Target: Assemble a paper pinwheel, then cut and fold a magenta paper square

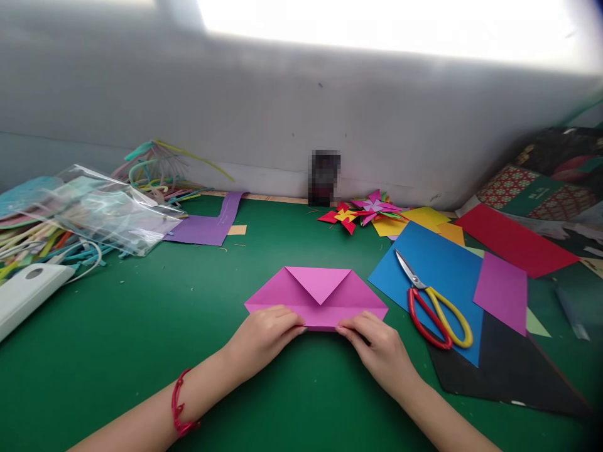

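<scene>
A sheet of pink paper (271, 292) lies on the green table in front of me. Its far edge is folded down into a triangular flap whose tip points toward me, and a crease runs across its width. My left hand (268, 329) pinches the near edge left of the middle, a red string bracelet on that wrist. On the other side, my right hand (374, 339) pinches the same edge right of the middle. Between the hands the near edge is folded up in a narrow strip. My fingers cover parts of the lower corners.
Scissors (436, 314) with red and yellow handles lie on blue paper (443, 257) at the right. Behind are folded paper flowers (346, 216) and red paper (513, 238). Clear plastic bags (117, 207), purple paper (202, 230) and a white device (32, 292) are at left.
</scene>
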Action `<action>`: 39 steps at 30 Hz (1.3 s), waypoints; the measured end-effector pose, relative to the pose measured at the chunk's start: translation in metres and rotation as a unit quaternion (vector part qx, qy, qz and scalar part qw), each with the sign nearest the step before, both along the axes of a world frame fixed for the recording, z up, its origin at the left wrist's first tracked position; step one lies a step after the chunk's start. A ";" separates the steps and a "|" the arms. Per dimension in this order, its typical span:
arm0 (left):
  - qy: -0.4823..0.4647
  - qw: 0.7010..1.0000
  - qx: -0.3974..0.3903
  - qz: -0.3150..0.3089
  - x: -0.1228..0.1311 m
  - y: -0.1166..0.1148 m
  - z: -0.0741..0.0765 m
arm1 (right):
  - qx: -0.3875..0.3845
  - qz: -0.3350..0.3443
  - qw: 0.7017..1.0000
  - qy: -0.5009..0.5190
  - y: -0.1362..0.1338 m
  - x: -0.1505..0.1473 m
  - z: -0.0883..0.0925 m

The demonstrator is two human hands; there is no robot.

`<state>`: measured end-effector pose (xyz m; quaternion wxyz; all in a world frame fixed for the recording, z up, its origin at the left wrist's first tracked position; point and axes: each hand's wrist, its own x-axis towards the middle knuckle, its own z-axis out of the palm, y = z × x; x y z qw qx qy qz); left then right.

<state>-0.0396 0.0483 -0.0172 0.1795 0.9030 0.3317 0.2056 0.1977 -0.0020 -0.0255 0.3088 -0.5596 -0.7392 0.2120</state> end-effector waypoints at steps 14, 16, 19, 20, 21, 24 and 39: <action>-0.003 0.972 -0.217 0.087 0.008 0.014 0.012 | -0.169 -0.069 0.979 0.085 0.020 0.000 0.014; -0.012 0.973 -0.219 0.068 0.005 0.014 0.010 | -0.157 -0.060 0.982 0.086 0.020 0.001 0.013; -0.011 0.980 -0.193 0.034 0.001 0.012 0.008 | -0.141 -0.037 0.985 0.094 0.017 0.003 0.009; -0.003 0.984 -0.179 0.023 0.000 0.010 0.007 | -0.135 -0.028 0.986 0.095 0.016 0.004 0.008; 0.008 0.987 -0.161 0.012 0.000 0.008 0.006 | -0.129 -0.021 0.987 0.094 0.015 0.005 0.007; 0.041 0.993 -0.112 -0.008 0.001 0.003 0.002 | -0.118 -0.002 0.989 0.090 0.012 0.007 0.007; 0.061 0.998 -0.024 -0.019 0.004 -0.005 -0.001 | -0.103 0.010 0.991 0.080 0.010 0.008 0.008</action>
